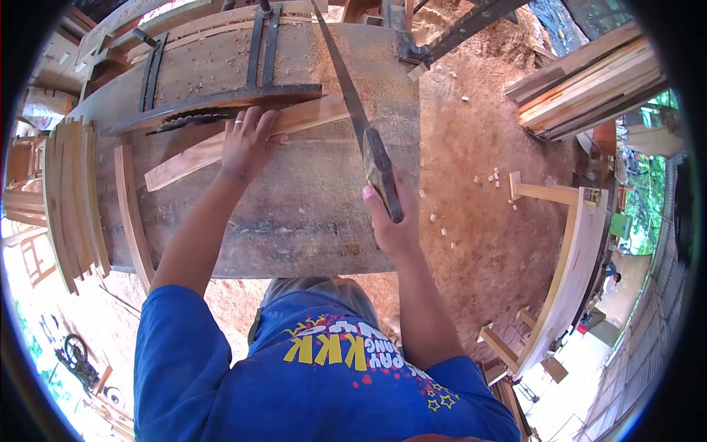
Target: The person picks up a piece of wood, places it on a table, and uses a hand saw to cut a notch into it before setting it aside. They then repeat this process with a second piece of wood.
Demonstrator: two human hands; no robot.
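My right hand is wrapped round the dark handle of a handsaw, whose blade points away from me at the right end of a light wooden board. My left hand lies over the middle of that board, fingers bent over its far edge, pressing it to the workbench. The board lies slanted, its left end nearer to me. Beyond my left fingers a dark-edged wooden bar crosses the bench. Whether the blade touches the board is hard to tell.
Metal clamps stand at the bench's far side amid sawdust. Several wooden strips are stacked at the left, beside a single plank. More timber lies at the upper right. Small offcuts dot the ground by a long wooden frame.
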